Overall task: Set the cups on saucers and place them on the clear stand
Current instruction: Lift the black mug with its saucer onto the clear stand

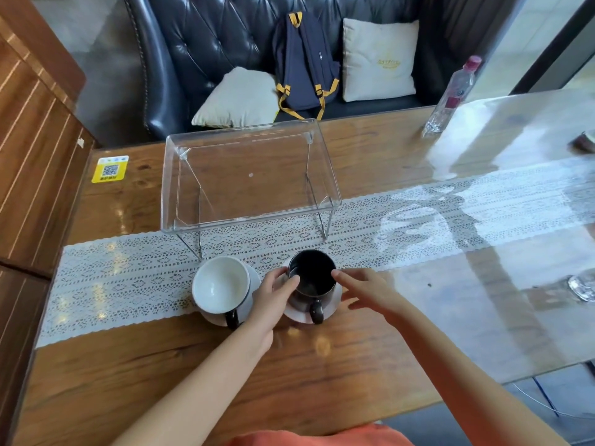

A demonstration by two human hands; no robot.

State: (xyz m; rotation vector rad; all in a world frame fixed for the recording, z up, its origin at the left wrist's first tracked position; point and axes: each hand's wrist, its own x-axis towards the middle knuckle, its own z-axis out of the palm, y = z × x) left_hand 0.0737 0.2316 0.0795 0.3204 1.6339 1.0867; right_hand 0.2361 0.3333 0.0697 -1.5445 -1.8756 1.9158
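Setting: wooden tabletop (370,365) under a glossy clear cover, with a white lace runner (135,278) crossing it; a dark tufted leather sofa (209,37) stands behind.
Clear stand: the clear stand (248,175) sits on thin legs, its near legs on the runner; its long axis runs left to right and its top carries nothing.
White cup: the white cup (220,283) stands upright, mouth up, on a white saucer (254,284) just in front of the stand's near-left leg; its dark handle (232,318) points toward the person.
Black cup: the black cup (311,274) stands upright on a pale saucer (299,313) in front of the stand's near edge, to the right of the white cup; its handle (316,311) points toward the person.
Left hand: the left hand (273,296) is curled against the black cup's left side, thumb at the rim, fingers touching the wall.
Right hand: the right hand (367,289) is spread, fingers apart, fingertips at the cup's right rim and just above the saucer; whether it truly touches cannot be told.
Behind the stand: a navy backpack (306,66) with yellow straps and two pale cushions (380,59) rest on the sofa.
Right of the stand: a plastic water bottle (454,94) with a red cap stands at the far tabletop edge.
Left of the stand: a yellow QR sticker (110,169) lies flat on the wood.
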